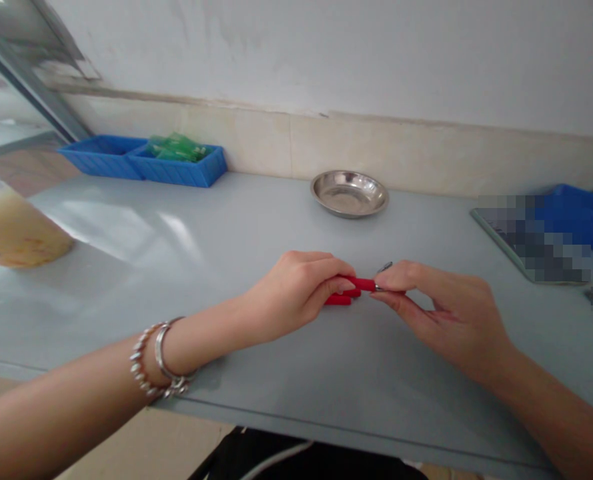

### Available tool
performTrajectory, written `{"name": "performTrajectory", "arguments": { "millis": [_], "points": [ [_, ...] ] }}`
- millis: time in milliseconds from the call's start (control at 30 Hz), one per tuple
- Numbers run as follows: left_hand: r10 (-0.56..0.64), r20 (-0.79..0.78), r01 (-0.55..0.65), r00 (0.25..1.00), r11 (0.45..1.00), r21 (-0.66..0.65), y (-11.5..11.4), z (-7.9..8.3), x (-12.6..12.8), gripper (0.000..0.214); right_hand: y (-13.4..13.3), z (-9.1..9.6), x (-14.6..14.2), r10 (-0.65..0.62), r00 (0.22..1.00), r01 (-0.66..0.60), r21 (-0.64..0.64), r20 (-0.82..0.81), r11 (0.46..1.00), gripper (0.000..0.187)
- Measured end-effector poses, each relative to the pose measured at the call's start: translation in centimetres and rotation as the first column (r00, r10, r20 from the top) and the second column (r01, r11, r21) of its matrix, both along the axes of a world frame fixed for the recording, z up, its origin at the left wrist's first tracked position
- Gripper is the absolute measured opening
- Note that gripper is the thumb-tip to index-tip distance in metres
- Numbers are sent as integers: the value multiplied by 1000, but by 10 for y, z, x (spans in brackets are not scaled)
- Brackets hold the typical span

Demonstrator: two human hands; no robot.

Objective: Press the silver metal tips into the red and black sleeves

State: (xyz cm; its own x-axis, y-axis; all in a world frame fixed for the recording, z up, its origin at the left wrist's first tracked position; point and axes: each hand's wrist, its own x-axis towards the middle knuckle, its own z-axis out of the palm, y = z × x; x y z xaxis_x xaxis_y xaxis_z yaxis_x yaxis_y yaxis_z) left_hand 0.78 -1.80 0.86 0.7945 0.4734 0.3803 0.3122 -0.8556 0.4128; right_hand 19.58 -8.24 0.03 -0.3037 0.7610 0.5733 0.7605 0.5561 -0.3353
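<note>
Left forearm (71, 397) lies foremost; left hand (296, 290) pinches a red pen-like rod (365, 284) in closed fingers; right hand (451, 320) grips its metal-trimmed end, fingertips nearly together.

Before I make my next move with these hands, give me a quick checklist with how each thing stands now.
1. Left hand gripping the red tube: ok.
2. Right hand pinching at the tube's other end: ok.
3. Parts fully seated at the right fingertips: cannot tell; the fingers cover much of that spot.
4. Other red pieces well apart from the left hand: not ok; they show right below its fingers.
5. Metal dish apart from both hands: ok, it stands beyond them, nearer the wall.
</note>
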Motion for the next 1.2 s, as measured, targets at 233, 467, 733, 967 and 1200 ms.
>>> {"name": "performTrajectory", "arguments": {
  "millis": [233,467,733,967,1200],
  "points": [
    [-23,5,23,1000,1000,11,1,1,-1,21,1,-1,3,35,999,-35,-15,-24,999,11],
    [-52,-5,52,999,998,-29,1,0,-1,21,1,0,4,109,992,-107,37,-55,994,14],
    [-35,31,38,999,997,-73,1,5,1,21,1,-2,5,108,993,-105,56,-51,993,13],
    [7,88,-4,996,999,-34,-1,5,0,17,0,1,2,4,1000,-4,30,-13,1000,11],
    [58,152,-58,987,998,-2,-3,5,0,15,-2,2,0,-42,996,40,-24,-84,999,11]
  ]
}}
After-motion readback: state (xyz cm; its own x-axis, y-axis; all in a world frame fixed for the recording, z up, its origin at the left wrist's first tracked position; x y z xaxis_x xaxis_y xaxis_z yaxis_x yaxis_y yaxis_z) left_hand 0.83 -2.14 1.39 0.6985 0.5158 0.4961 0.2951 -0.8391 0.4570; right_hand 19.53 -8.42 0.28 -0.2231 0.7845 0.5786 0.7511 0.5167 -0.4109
